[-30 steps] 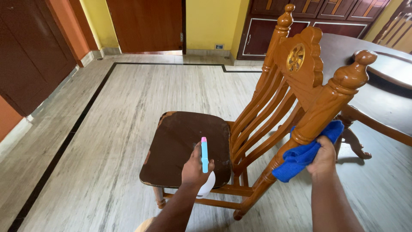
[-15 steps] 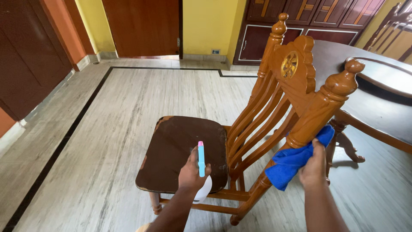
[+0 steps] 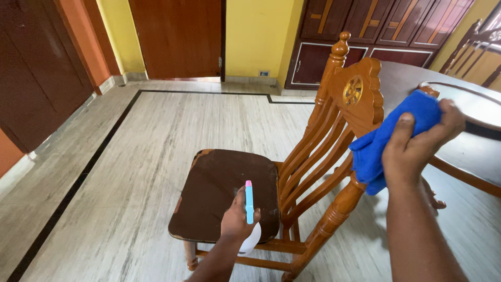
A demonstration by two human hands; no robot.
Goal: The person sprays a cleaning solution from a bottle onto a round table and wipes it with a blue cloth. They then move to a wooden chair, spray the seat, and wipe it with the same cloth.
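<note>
While the head camera looks down, both hands work at one chair.
Right hand: grip closed around a blue cloth, pressed over the near top post of the wooden chair.
Left hand: fingers wrapped around a white spray bottle with blue-and-pink trigger, above the dark seat's front edge.
Bottle contents: cannot tell, body mostly hidden.
Counter: dark, just behind the chair back.

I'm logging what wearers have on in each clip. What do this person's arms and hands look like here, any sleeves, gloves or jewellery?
Both forearms are bare as far as the frame shows: no sleeves or gloves. The left hand and right hand show no rings, watch or bracelet, and the fingers are uncovered.
</note>
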